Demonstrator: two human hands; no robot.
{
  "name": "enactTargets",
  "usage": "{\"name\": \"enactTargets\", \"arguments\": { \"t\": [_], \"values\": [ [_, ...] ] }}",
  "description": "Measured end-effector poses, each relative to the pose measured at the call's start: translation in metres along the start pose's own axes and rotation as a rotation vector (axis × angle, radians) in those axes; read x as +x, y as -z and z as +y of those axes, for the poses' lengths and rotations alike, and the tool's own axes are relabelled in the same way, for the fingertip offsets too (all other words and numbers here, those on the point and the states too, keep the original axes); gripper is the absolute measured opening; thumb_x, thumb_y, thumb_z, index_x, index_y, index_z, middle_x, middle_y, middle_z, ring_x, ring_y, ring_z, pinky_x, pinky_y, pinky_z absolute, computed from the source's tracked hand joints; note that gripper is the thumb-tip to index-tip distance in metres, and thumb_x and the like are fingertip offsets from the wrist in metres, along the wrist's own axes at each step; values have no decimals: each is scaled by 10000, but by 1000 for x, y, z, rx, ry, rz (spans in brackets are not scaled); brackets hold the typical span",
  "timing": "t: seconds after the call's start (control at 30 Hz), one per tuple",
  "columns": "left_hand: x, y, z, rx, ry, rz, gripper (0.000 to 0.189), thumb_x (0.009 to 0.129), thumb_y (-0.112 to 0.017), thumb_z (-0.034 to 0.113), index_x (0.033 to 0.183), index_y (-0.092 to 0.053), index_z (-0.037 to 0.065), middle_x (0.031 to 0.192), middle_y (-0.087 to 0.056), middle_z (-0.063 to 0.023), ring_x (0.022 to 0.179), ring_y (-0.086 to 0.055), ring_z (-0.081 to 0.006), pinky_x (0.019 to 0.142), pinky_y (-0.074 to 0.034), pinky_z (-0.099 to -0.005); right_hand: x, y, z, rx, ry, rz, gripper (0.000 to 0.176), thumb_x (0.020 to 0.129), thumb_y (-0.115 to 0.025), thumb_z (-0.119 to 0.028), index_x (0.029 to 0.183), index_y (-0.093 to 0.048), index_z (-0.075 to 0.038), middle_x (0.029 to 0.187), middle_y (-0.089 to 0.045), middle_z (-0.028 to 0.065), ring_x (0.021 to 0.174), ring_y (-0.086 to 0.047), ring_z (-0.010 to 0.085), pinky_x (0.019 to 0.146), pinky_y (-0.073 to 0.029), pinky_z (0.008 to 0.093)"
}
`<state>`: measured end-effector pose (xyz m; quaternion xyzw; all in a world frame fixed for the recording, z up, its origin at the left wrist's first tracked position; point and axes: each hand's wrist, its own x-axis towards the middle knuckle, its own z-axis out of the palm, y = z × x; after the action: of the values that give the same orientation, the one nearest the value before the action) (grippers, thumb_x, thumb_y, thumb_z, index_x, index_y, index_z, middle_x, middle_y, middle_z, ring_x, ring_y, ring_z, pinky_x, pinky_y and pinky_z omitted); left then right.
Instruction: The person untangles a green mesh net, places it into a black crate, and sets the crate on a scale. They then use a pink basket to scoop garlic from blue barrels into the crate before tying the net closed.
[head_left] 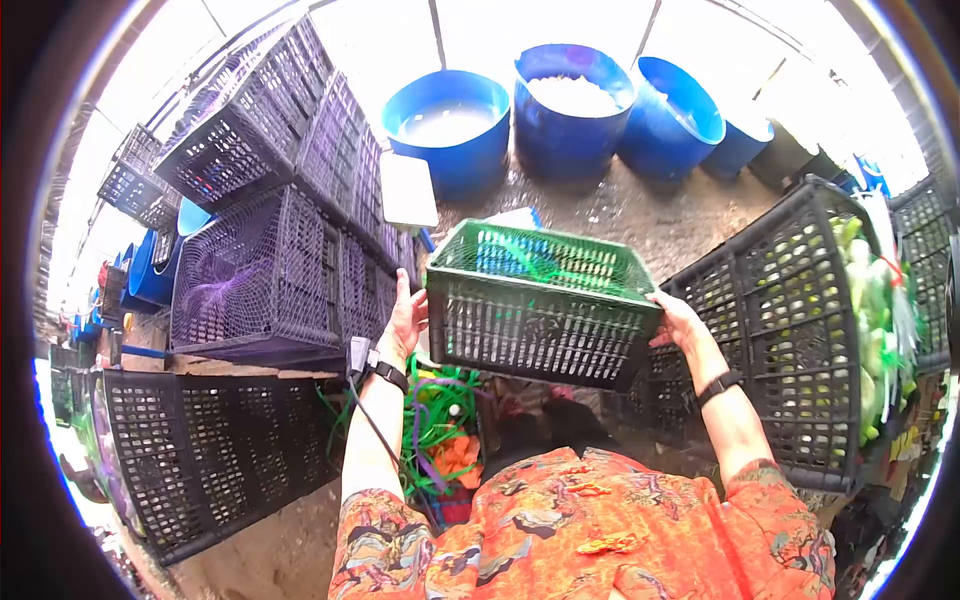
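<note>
Fingers of the left hand (405, 318) close on the left end of a green crate (540, 325), thumb raised beside its rim; part of the grip is hidden. Fingers of the right hand (680, 318) are clamped on the opposite end, near the upper corner. The crate is between the two hands, ahead of the wearer's patterned shirt (590, 530), its open top showing a green inner wall and its long, slotted dark side facing the wearer. Its rim slopes down toward the right. On the left, stacked black crates (305, 270) stand just beside the left hand, leaving little side room in this view. On the right, a large black crate (770, 325) with green vegetables (865, 330) at its far edge stands close to the right hand. The widest room is forward, where bare ground (620, 215) extends to a row of blue tubs (570, 125). A white lid (408, 190) juts out at the stack's edge. Green strips (440, 420) lie below the crate's left end, near the left forearm.
</note>
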<state>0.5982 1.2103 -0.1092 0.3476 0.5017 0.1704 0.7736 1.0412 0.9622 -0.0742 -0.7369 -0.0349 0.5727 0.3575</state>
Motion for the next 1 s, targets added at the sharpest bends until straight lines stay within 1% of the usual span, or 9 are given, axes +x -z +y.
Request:
{"name": "enactTargets", "arguments": {
  "t": [0.13, 0.23, 0.27, 0.33, 0.6, 0.67, 0.73, 0.87, 1.0],
  "values": [
    [4, 18, -24, -146, 49, 188, 839, 685, -355, 886, 919, -648, 135, 793, -643, 5, 706, -529, -110, 644, -371, -281, 4, 1, -4, -56, -29, -54, 434, 782, -617, -462, 1029, -631, -106, 924, -642, 133, 811, -612, 331, 711, -485, 574],
    [-24, -2, -29, -256, -16, 249, 474, 813, -548, 614, 891, -654, 159, 725, -630, 25, 636, -547, -116, 572, -444, -296, 6, -8, 14, -6, 17, -135, 428, 779, -635, -452, 1059, -614, -129, 884, -635, 108, 783, -602, 304, 693, -483, 570],
    [-21, 16, -41, -239, -9, 175, 482, 854, -511, 557, 1095, -612, 151, 932, -657, -20, 779, -585, -137, 694, -442, -278, 10, -12, 19, 5, 15, -132, 400, 781, -633, -433, 1055, -610, -143, 908, -636, 98, 815, -595, 293, 706, -471, 556],
    [-4, 52, -69, -365, 13, 49, 336, 920, -468, 405, 1024, -628, 130, 853, -669, -12, 769, -617, -150, 696, -494, -284, -1, -26, 22, 11, 1, -88, 366, 785, -632, -409, 1058, -608, -167, 953, -632, 78, 847, -587, 282, 738, -451, 540],
    [20, 92, -173, -513, -46, 269, 271, 926, -459, 278, 981, -634, 78, 940, -674, -47, 850, -631, -187, 793, -500, -339, 9, -50, 94, 173, 76, -86, 491, 786, -673, -296, 1240, -519, -187, 1127, -575, 50, 981, -540, 240, 771, -432, 525],
    [38, 93, -217, -542, -256, 157, 274, 918, -495, 312, 1009, -632, 93, 951, -671, -30, 846, -627, -200, 741, -504, -333, 25, -52, 132, 246, 96, -46, 537, 790, -681, -254, 1287, -490, -177, 1135, -578, 46, 993, -542, 237, 775, -435, 515],
    [25, 85, -240, -562, -110, 278, 246, 922, -504, 314, 999, -641, 125, 963, -664, -10, 827, -621, -176, 683, -505, -312, 73, -48, 182, 518, 206, -63, 555, 792, -682, -122, 1296, -460, -58, 1212, -550, 95, 1071, -527, 233, 820, -458, 480],
    [-16, 48, -236, -446, -152, 680, 186, 925, -555, 253, 1083, -507, 169, 877, -618, 33, 802, -581, -136, 659, -488, -302, 30, -50, 160, 322, 57, 190, 685, 784, -726, -133, 1379, -390, -92, 1143, -594, 67, 962, -563, 197, 726, -449, 408],
    [-22, 56, -238, -860, -130, 817, 248, 961, -461, 251, 766, -526, 113, 637, -545, 19, 542, -510, -113, 492, -380, -253, 44, -46, 166, 244, 38, 238, 661, 808, -721, -194, 1370, -394, -74, 1107, -605, 72, 929, -586, 215, 701, -490, 437]
  ]
}}
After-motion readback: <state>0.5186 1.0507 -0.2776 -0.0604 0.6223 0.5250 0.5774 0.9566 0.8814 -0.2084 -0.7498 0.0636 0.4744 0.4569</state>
